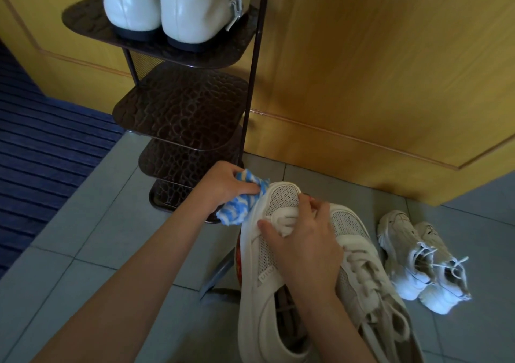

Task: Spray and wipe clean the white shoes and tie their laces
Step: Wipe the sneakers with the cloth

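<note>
Two white mesh sneakers lie side by side at bottom centre, toes pointing away. My left hand (227,183) grips a blue and white cloth (239,205) and presses it against the toe edge of the left sneaker (267,254). My right hand (302,240) lies over that sneaker's upper, thumb and fingers around its laces and tongue. The right sneaker (362,256) sits beside it with loose laces trailing toward me.
A second pair of white chunky sneakers (423,256) stands on the tiled floor at right. A dark tiered shoe rack (181,112) rises at centre left, holding cream shoes (170,6) on top. Yellow wooden doors (376,70) stand behind. A blue striped mat (41,145) lies left. Something red shows under the left sneaker.
</note>
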`<state>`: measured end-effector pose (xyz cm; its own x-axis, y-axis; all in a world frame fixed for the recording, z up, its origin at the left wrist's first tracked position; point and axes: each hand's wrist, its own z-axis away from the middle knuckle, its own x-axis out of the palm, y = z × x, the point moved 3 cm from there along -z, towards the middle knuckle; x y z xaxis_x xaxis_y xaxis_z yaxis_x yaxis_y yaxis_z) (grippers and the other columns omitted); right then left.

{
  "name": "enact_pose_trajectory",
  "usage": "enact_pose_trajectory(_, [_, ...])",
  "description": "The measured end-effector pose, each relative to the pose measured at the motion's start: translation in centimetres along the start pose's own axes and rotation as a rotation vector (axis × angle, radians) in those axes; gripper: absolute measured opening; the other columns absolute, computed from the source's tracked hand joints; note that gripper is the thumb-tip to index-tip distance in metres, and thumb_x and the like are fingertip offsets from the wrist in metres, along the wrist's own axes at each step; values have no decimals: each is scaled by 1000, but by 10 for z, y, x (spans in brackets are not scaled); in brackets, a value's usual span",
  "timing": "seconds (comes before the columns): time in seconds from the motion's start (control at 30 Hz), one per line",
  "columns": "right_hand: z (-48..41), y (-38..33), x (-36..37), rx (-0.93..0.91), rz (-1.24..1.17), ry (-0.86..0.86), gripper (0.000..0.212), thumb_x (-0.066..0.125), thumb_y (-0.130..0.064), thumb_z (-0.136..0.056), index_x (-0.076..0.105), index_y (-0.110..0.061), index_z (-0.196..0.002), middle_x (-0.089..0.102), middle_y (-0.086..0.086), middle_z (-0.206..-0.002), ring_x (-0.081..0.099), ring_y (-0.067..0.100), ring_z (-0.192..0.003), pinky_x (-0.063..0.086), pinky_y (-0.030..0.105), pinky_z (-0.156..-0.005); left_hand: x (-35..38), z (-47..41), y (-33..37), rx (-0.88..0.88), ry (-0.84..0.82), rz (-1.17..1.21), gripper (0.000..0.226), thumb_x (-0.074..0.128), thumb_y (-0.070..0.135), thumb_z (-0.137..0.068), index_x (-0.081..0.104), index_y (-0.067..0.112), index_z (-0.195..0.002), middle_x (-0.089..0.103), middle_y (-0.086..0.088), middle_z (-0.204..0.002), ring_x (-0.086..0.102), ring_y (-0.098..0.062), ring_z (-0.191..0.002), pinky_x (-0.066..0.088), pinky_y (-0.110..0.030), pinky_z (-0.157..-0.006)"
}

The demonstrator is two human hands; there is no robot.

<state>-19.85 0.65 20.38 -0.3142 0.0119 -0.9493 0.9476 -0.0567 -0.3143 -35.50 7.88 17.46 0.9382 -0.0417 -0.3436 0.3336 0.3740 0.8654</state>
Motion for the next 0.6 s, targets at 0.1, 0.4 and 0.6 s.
enact_pose_trajectory(0.1, [0,0,1,-7,3,8,77,54,-65,-79,28,-26,-140,28,2,-144,39,23,-128,46,34,-86,3,-13,12,16,-23,-43,18,77,14,-73,70,3,-86,65,-2,-68,61,-6,-55,51,-22,-61])
enact_pose_trajectory(0.4, [0,-1,-2,-15,-28,-9,78,54,-64,-79,24,-28,-142,27,-1,-141,40,19,-126,46,32,-85,-1,-7,7,-32,-87,-55,13,76,14,-75,66,5,-76,65,-1,-63,63,-9,-58,50,-19,-56])
enact_pose_trajectory(0.6, [1,0,-1,-13,-40,11,77,56,-63,-78,28,-27,-140,30,0,-140,42,21,-125,46,34,-86,0,13,-13,-41,-16,39,7,74,7,-75,68,6,-80,64,0,-67,58,6,-44,44,-6,-45])
